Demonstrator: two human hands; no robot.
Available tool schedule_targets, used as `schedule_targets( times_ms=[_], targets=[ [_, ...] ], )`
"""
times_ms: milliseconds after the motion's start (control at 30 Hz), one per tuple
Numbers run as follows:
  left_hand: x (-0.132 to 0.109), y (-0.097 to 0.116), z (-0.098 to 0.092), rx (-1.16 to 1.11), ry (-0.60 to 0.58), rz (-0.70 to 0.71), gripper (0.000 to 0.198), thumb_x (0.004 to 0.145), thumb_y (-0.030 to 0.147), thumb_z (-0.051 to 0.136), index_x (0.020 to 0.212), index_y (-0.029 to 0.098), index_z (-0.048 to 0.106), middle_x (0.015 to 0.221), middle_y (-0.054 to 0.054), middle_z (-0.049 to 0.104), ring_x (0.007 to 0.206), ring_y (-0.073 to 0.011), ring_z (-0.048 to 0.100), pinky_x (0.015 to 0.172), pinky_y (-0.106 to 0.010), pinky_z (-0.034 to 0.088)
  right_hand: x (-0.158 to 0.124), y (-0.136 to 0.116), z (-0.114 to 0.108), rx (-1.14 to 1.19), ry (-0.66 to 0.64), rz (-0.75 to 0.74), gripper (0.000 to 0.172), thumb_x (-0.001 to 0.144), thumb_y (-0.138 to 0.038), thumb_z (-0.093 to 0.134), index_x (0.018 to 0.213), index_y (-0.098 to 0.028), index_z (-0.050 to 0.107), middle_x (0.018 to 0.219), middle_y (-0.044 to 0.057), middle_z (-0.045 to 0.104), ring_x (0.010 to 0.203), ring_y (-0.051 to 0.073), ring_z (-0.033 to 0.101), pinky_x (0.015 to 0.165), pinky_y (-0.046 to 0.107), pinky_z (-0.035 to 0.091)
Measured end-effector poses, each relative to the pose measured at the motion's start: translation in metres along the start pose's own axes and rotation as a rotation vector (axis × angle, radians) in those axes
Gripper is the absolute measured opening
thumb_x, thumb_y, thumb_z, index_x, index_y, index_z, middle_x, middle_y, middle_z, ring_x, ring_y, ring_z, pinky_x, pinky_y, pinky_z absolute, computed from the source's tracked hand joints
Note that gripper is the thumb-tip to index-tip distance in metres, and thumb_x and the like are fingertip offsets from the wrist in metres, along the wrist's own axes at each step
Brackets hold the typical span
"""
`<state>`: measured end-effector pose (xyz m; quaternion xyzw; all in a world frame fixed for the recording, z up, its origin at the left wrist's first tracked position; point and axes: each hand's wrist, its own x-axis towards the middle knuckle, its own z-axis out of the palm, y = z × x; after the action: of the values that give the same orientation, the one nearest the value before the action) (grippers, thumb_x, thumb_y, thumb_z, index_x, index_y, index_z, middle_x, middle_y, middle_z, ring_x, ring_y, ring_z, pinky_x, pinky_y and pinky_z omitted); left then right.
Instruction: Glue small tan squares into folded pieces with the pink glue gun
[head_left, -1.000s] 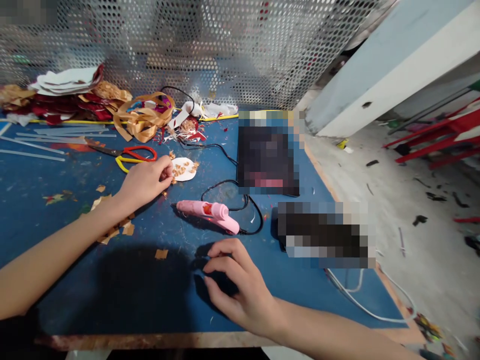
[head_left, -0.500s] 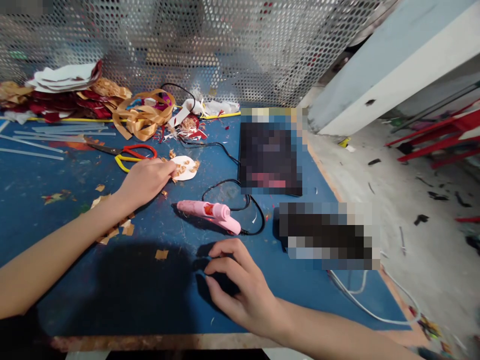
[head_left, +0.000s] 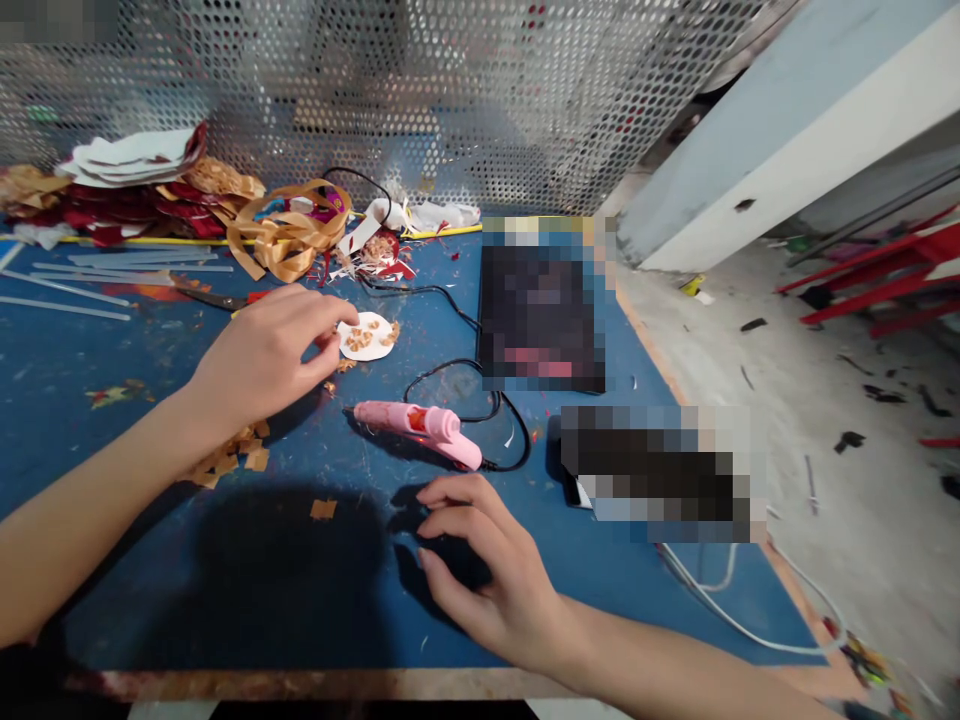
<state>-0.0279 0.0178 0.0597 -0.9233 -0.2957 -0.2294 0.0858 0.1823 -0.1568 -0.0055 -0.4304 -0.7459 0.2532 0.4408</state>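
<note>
A white paper disc (head_left: 367, 349) lies on the blue table with small folded tan pieces on it. My left hand (head_left: 266, 345) is at its left edge, thumb and index finger apart, with nothing seen between them. Below the disc rests a pink glue gun (head_left: 409, 420), nozzle to the left. My right hand (head_left: 491, 570) is below the glue gun, palm down with fingers curved and apart, holding nothing. Scissors (head_left: 214, 298) are partly hidden behind my left hand. Tan ribbon squares (head_left: 256, 458) lie under my left forearm, and a single square (head_left: 323, 510) lies nearer the front.
Clear glue sticks (head_left: 142, 260) and a coil of tan ribbon (head_left: 292, 235) lie at the back left, beside red and white material (head_left: 135, 160). Black cables run near the glue gun. A blurred dark flat object (head_left: 540, 310) and another blurred object (head_left: 652, 470) are on the right.
My left hand has drawn back slightly from the disc, and its thumb and index finger have opened. It now covers most of the scissors' handles. My right hand has barely moved.
</note>
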Motion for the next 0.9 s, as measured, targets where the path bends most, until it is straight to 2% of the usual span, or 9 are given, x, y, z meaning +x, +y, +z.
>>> schedule_targets(
  times_ms=[67,167,233,400,533,700,800,900],
  targets=[
    [0.000,0.009,-0.005,-0.080,-0.002,0.028,0.016,0.089,0.014,0.050,0.101,0.018,0.059,0.083,-0.002,0.065,0.082,-0.0169,0.061,0.078,-0.027,0.048,0.000,0.000,-0.001,0.030,0.005,0.001,0.027,0.080,-0.006,0.055,0.101,-0.022,0.051,0.112,0.010,0.062,0.102,0.018,0.061,0.086,0.034,0.052],
    [-0.002,0.025,-0.012,-0.251,-0.057,0.042,0.018,0.089,0.014,0.052,0.105,0.017,0.060,0.098,-0.004,0.064,0.096,-0.0172,0.060,0.087,-0.029,0.047,0.000,-0.001,-0.002,0.080,0.032,-0.005,0.035,0.079,-0.003,0.054,0.107,-0.022,0.048,0.122,0.012,0.062,0.107,0.020,0.062,0.090,0.037,0.052],
    [-0.005,0.037,-0.016,-0.406,-0.132,0.086,0.016,0.091,0.015,0.053,0.105,0.017,0.062,0.105,-0.005,0.063,0.100,-0.0158,0.059,0.091,-0.027,0.046,0.000,-0.001,-0.003,0.093,0.056,-0.017,0.038,0.078,-0.002,0.054,0.108,-0.023,0.048,0.123,0.012,0.063,0.108,0.021,0.062,0.091,0.039,0.053],
    [-0.015,0.059,-0.015,-0.705,-0.272,0.165,0.014,0.091,0.024,0.059,0.103,0.017,0.063,0.099,-0.003,0.068,0.095,-0.0124,0.062,0.086,-0.020,0.046,0.002,0.000,-0.005,0.123,0.052,-0.049,0.039,0.075,-0.002,0.054,0.107,-0.023,0.050,0.117,0.011,0.065,0.104,0.022,0.062,0.087,0.040,0.055],
    [-0.022,0.064,-0.010,-0.796,-0.255,0.213,0.012,0.094,0.018,0.054,0.095,0.016,0.065,0.089,-0.003,0.070,0.083,-0.0113,0.064,0.082,-0.020,0.047,0.003,0.000,-0.007,0.181,-0.010,-0.094,0.042,0.071,-0.005,0.055,0.109,-0.022,0.050,0.113,0.011,0.065,0.101,0.023,0.062,0.086,0.039,0.055],
    [-0.025,0.065,-0.010,-0.794,-0.148,0.221,0.013,0.093,0.015,0.053,0.091,0.015,0.066,0.085,-0.004,0.071,0.081,-0.0115,0.065,0.080,-0.020,0.050,0.000,0.001,-0.006,0.194,-0.044,-0.144,0.050,0.070,-0.003,0.054,0.117,-0.021,0.046,0.121,0.014,0.062,0.109,0.024,0.060,0.090,0.042,0.053],
    [-0.024,0.066,-0.012,-0.810,-0.090,0.172,0.013,0.094,0.013,0.051,0.094,0.016,0.064,0.088,-0.004,0.072,0.084,-0.0112,0.065,0.084,-0.021,0.049,-0.002,0.006,-0.005,0.118,0.078,-0.181,0.053,0.071,0.001,0.054,0.118,-0.022,0.045,0.119,0.013,0.061,0.108,0.024,0.059,0.089,0.042,0.052],
    [-0.028,0.064,-0.017,-0.723,-0.059,0.085,0.013,0.094,0.015,0.051,0.093,0.017,0.064,0.089,-0.003,0.071,0.084,-0.0117,0.064,0.083,-0.022,0.049,-0.001,0.016,-0.007,0.003,0.336,-0.144,0.051,0.070,0.002,0.060,0.113,-0.023,0.049,0.109,0.008,0.058,0.101,0.022,0.059,0.086,0.040,0.051]
  ],
)
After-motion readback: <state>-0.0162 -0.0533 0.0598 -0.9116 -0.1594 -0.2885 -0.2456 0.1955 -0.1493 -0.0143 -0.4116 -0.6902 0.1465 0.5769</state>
